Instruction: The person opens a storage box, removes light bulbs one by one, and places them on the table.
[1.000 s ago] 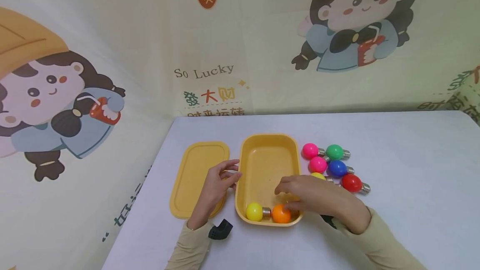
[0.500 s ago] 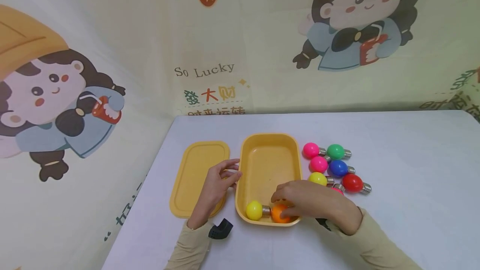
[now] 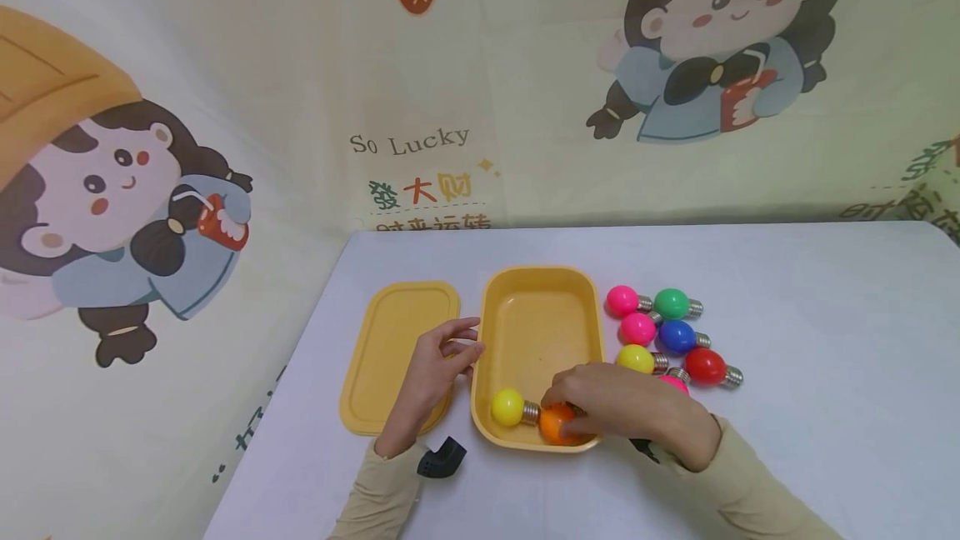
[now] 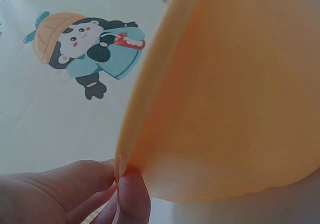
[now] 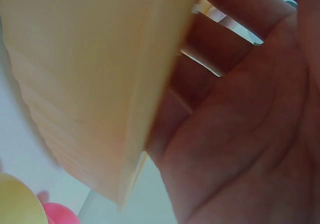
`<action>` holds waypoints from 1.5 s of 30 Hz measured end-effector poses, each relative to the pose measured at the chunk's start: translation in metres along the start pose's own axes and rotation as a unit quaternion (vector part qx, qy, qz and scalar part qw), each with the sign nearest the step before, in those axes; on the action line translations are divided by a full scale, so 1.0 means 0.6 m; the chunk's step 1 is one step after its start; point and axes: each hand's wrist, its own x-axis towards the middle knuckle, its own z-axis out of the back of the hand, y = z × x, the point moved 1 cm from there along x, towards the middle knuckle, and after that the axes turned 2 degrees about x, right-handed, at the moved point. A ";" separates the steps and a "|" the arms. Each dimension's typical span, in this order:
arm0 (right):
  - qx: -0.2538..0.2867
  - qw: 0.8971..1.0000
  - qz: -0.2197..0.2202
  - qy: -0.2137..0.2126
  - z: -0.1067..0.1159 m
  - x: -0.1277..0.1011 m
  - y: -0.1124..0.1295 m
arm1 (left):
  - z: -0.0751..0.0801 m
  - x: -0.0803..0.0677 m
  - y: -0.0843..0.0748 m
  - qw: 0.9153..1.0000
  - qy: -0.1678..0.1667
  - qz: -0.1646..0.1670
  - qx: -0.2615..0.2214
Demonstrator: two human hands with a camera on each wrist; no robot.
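Head view, near to far: right hand (image 3: 630, 411) reaches over the near right rim of the yellow box (image 3: 537, 286), fingers curled round the orange bulb (image 3: 557, 426) at the box's near wall. Yellow bulb in the box (image 3: 507, 407) lies just left of it, metal screw base touching or nearly touching the orange one; I can't tell which. Left hand (image 3: 433, 377) rests on the worktop (image 3: 787, 332), fingers loosely extended, tips against the box's left wall, holding nothing; part of it lies over the lid (image 3: 393, 340). Left wrist view confirms fingertips (image 4: 131, 194) at the box edge. Right wrist view: mostly palm and box wall, blurred. Small black object (image 3: 441, 458) sits by the left sleeve. Count: two bulbs inside the box; outside right of it, clustered close: one yellow (image 3: 634, 357), one red (image 3: 705, 366), one blue (image 3: 676, 336), one green (image 3: 670, 303), two pink fully seen (image 3: 621, 300) (image 3: 637, 328), plus a pink bit (image 3: 677, 382) half hidden behind the right hand. One box, one lid. Box and lid: matte yellow plastic, rounded rectangles; lid flat with raised rim. Bulbs: glossy round globes, ribbed silver bases. Worktop pale, smooth. Behind: cartoon-printed backdrop (image 3: 420, 140).
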 end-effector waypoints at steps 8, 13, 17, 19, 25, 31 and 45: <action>0.000 1.000 0.015 -0.020 0.005 -0.007 0.001 | 0.000 0.001 0.002 1.000 0.001 -0.003 -0.006; -0.006 0.999 0.025 -0.036 0.010 -0.012 -0.002 | 0.000 0.000 0.002 1.000 0.001 -0.002 -0.008; -0.014 0.998 0.031 -0.047 0.013 -0.016 -0.004 | 0.000 -0.001 0.003 1.000 0.001 -0.001 -0.008; -0.015 0.998 0.035 -0.055 0.015 -0.018 -0.004 | 0.000 -0.001 0.004 1.000 0.000 -0.002 -0.008; -0.034 0.996 0.029 -0.072 0.028 -0.028 -0.001 | -0.001 -0.001 0.005 1.000 -0.001 -0.003 -0.006; -0.037 0.996 0.017 -0.084 0.043 -0.040 0.000 | -0.001 -0.002 0.004 1.000 0.004 -0.002 -0.007; -0.069 0.988 0.020 -0.138 0.067 -0.073 -0.009 | -0.001 -0.003 0.001 1.000 0.002 -0.003 -0.007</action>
